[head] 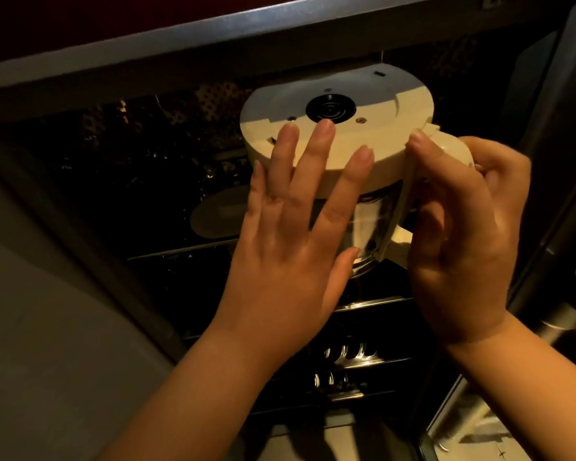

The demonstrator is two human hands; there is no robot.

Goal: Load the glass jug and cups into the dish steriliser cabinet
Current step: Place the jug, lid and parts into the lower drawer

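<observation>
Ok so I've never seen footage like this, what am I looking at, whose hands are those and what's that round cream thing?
This is one picture from a camera worn on a person's head, looking down at their own hands. The round cream plastic base belongs to an upside-down glass jug. The right hand grips its cream handle; the left hand rests flat, fingers straight, against the jug's side. Behind is the dark open steriliser cabinet, with wire racks below.
</observation>
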